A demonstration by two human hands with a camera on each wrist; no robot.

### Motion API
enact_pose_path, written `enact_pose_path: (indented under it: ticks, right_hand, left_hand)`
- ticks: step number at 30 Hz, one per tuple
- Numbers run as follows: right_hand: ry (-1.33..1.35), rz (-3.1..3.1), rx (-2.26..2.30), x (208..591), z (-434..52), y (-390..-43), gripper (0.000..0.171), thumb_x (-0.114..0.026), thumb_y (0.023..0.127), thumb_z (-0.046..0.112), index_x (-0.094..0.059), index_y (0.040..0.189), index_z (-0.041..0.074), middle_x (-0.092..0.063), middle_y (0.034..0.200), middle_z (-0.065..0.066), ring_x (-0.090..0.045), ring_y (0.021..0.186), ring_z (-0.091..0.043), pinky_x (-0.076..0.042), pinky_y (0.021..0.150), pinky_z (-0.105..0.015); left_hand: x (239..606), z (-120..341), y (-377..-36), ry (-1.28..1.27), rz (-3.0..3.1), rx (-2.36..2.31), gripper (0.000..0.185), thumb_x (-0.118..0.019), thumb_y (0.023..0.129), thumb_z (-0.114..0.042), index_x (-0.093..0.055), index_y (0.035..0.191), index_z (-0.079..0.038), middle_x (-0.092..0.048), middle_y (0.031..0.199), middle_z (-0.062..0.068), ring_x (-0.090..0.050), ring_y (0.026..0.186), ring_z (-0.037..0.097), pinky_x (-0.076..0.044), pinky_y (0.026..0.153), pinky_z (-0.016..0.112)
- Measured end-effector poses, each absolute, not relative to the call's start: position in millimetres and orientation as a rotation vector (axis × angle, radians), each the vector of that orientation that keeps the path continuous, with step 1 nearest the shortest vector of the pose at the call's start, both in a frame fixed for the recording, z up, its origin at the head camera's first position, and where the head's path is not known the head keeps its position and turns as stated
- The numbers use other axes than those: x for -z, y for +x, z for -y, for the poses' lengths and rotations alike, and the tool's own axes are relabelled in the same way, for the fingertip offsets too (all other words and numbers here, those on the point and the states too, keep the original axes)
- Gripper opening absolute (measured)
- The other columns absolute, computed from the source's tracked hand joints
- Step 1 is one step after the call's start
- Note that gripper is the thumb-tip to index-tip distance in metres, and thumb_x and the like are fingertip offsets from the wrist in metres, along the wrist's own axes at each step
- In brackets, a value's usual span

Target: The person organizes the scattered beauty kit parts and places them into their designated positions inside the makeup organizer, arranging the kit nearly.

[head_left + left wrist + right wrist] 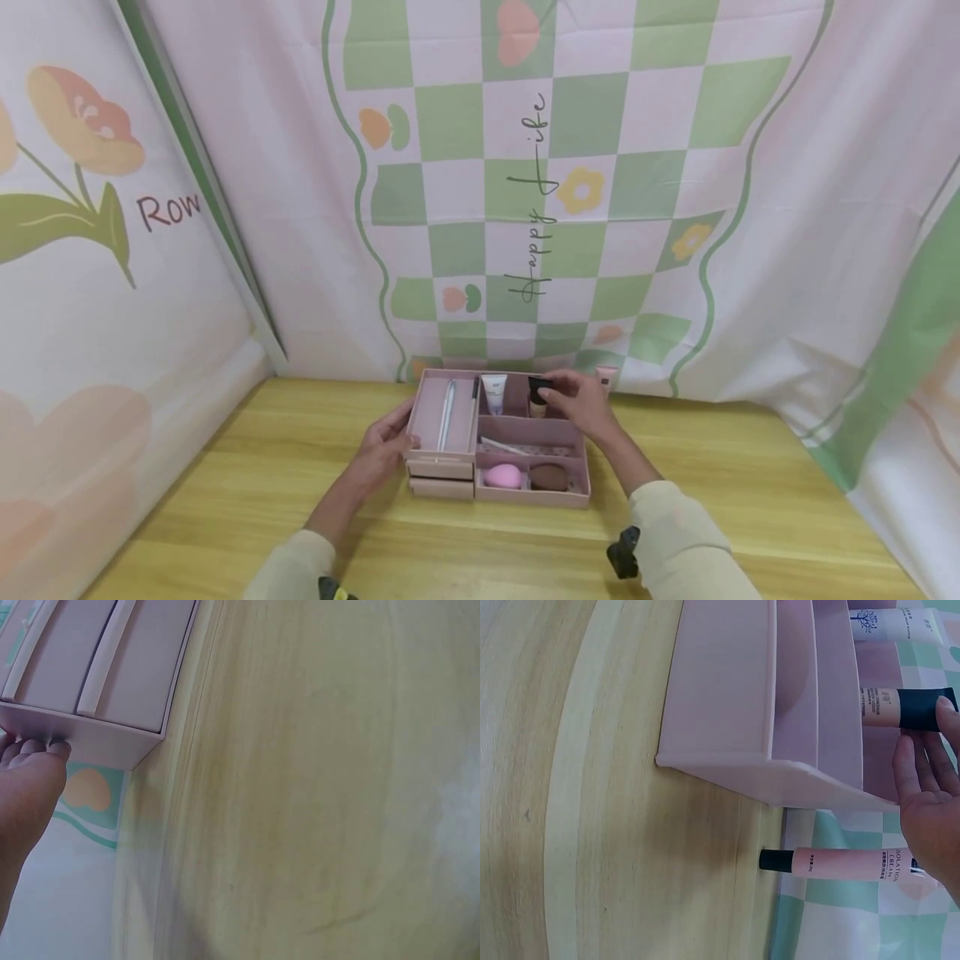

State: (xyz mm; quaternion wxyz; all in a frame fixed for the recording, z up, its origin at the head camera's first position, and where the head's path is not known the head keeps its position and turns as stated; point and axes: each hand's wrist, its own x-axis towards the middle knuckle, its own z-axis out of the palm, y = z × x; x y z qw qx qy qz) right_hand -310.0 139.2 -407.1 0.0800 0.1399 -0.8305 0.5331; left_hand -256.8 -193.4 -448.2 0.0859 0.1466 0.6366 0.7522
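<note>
A pink organizer (525,498) with two small drawers stands on the wooden table. My left hand (399,433) holds its left side, fingertips (36,745) pressed against the side wall of the organizer (112,667). My right hand (553,387) pinches the black cap of a beige tube (537,398) that stands in a back compartment. The right wrist view shows this hand (936,727) at the cap of the beige tube (889,707). A white tube (493,393) stands beside it.
A pink tube (607,377) with a black cap lies behind the organizer against the cloth backdrop, also seen as the pink tube (847,862). Slim sticks (448,412) fill the left compartment. A pink sponge (501,476) and a brown sponge (549,477) sit in front.
</note>
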Motion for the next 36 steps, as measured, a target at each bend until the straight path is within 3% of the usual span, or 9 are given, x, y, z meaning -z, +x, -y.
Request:
enact_pose_path:
  ticks: [4, 10, 19, 27, 32, 36]
  right_hand:
    - [0.413, 2.475, -1.589, 405, -142, -309, 0.029, -0.067, 0.088, 0.006, -0.065, 0.114, -0.007, -0.068, 0.112, -0.029, -0.07, 0.1, -0.036, -0.059, 0.079, -0.016]
    - [0.396, 2.465, -1.559, 403, -148, -308, 0.03, -0.067, 0.088, 0.008, -0.065, 0.114, -0.007, -0.069, 0.112, -0.028, -0.069, 0.101, -0.033, -0.056, 0.08, -0.012]
    - [0.47, 2.472, -1.4, 397, -164, -303, 0.026, -0.068, 0.089, 0.016, -0.069, 0.108, -0.001, -0.072, 0.107, -0.022, -0.069, 0.092, -0.014, -0.055, 0.082, -0.013]
    - [0.449, 2.457, -1.411, 395, -182, -296, 0.029, -0.067, 0.09, 0.018, -0.068, 0.113, 0.0, -0.072, 0.11, -0.021, -0.063, 0.088, 0.007, -0.055, 0.084, -0.01]
    - [0.415, 2.384, -1.461, 395, -196, -292, 0.029, -0.068, 0.089, 0.014, -0.066, 0.113, -0.003, -0.071, 0.109, -0.022, -0.062, 0.085, 0.011, -0.053, 0.082, -0.007]
    - [0.385, 2.317, -1.509, 395, -208, -291, 0.029, -0.068, 0.089, 0.012, -0.066, 0.113, -0.004, -0.075, 0.104, -0.004, -0.063, 0.085, 0.009, -0.055, 0.08, -0.007]
  left_hand:
    - [447, 193, -256, 0.439, -1.899, -2.244, 0.077, -0.05, 0.086, 0.005, -0.016, 0.154, 0.001, -0.007, 0.165, 0.019, -0.009, 0.153, 0.035, -0.022, 0.121, 0.037]
    - [447, 193, -257, 0.46, -1.886, -2.249, 0.077, -0.049, 0.086, 0.006, -0.014, 0.154, 0.002, -0.005, 0.165, 0.02, -0.008, 0.153, 0.037, -0.023, 0.12, 0.035]
    - [448, 192, -257, 0.391, -1.888, -2.27, 0.076, -0.05, 0.085, 0.006, -0.018, 0.154, 0.0, -0.01, 0.165, 0.018, -0.013, 0.153, 0.034, -0.023, 0.121, 0.037]
    - [447, 192, -257, 0.395, -1.89, -2.259, 0.078, -0.051, 0.085, 0.004, -0.017, 0.154, -0.001, -0.009, 0.166, 0.016, -0.012, 0.153, 0.033, -0.02, 0.122, 0.039]
    - [448, 193, -257, 0.391, -1.895, -2.251, 0.077, -0.051, 0.085, 0.004, -0.018, 0.154, -0.002, -0.01, 0.166, 0.015, -0.011, 0.154, 0.032, -0.019, 0.123, 0.039]
    - [448, 193, -257, 0.402, -1.894, -2.239, 0.077, -0.052, 0.086, 0.003, -0.018, 0.155, -0.004, -0.009, 0.166, 0.015, -0.011, 0.154, 0.033, -0.021, 0.122, 0.039]
